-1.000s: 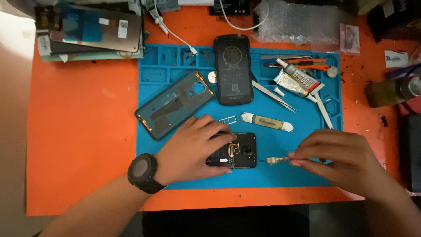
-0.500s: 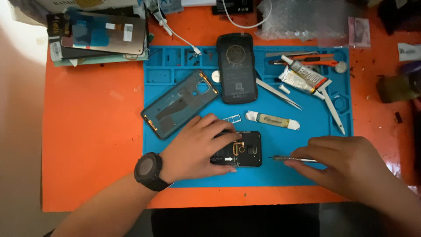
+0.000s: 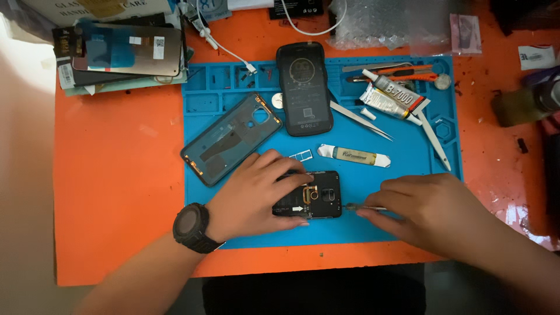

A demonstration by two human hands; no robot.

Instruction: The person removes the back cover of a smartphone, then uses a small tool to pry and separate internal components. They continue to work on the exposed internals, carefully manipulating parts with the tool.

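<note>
Since a second ago, the right hand (image 3: pixel 431 210) has drawn its thin metal tool (image 3: pixel 364 207) in until the tip sits just beside the opened phone (image 3: pixel 312 195) at the front of the blue mat (image 3: pixel 408 230), fingers pinched on the shaft. The left hand (image 3: pixel 251 195) presses flat on the phone (good: keep it pinned, and lever gently). Further back lie a white glue tube (image 3: pixel 392 97) with red print, a white-labelled pry strip (image 3: pixel 354 156), and boxes (image 3: pixel 125 55) stacked at the far left.
</note>
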